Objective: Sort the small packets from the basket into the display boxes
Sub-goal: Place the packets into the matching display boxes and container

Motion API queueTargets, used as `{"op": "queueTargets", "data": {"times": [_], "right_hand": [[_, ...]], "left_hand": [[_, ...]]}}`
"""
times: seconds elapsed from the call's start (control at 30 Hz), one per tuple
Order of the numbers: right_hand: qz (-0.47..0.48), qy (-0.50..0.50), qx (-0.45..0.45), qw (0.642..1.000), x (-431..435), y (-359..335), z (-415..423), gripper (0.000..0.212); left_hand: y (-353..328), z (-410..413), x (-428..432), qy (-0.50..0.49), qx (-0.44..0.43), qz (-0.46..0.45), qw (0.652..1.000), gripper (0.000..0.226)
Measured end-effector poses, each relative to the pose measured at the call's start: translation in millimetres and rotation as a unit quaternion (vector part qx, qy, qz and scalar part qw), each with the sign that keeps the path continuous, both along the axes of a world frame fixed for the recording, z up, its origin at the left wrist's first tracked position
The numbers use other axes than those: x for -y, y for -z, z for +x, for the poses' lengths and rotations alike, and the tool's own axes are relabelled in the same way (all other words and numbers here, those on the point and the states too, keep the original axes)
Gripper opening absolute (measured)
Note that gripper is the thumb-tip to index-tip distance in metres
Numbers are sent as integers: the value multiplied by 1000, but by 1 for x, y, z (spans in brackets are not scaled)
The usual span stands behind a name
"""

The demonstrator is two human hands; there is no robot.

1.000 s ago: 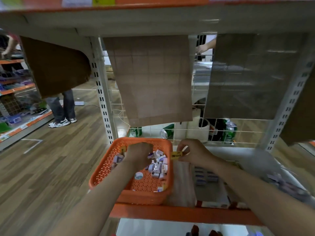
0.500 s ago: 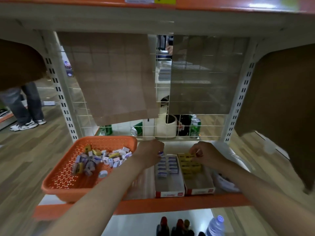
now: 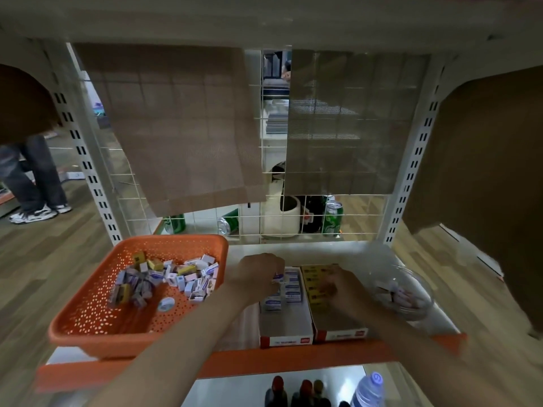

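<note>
The left hand [image 3: 258,277] pinches a purple-white packet [image 3: 278,278] over the left display box [image 3: 286,326], right of the orange basket [image 3: 88,321] holding the loose packets [image 3: 176,279]; it should be seated flush against its row, while the blurred right hand [image 3: 338,286], whose grip I cannot tell, works over the right display box [image 3: 338,323].

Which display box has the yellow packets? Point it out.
The right box, under the right hand: it holds yellow packets, while the left box beside it holds white-and-blue packets.

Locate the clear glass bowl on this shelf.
Head view, right side: the clear glass bowl sits on the white shelf, just right of the cardboard display box of yellow packets, beside the right hand.
</note>
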State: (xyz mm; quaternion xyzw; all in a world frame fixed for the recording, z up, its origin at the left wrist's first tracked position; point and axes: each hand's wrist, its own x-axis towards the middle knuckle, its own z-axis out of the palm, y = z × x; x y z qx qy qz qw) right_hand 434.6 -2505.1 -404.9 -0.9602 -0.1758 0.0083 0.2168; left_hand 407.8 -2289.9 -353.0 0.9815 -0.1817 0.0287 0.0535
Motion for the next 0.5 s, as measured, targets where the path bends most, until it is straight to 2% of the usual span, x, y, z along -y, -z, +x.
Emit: {"op": "queueTargets", "data": {"times": [0.2,0.4,0.5], "right_hand": [[-12,38,9,999,0,13,-5,33],[-48,27,56,997,0,7,-17,25],[34,-7,80,996,-6,-3,-14,36]], "left_hand": [[7,1,6,10,18,-12,1000,25],[12,0,11,13,5,-26,1000,27],[11,-3,14,16,1,-51,999,31]]}}
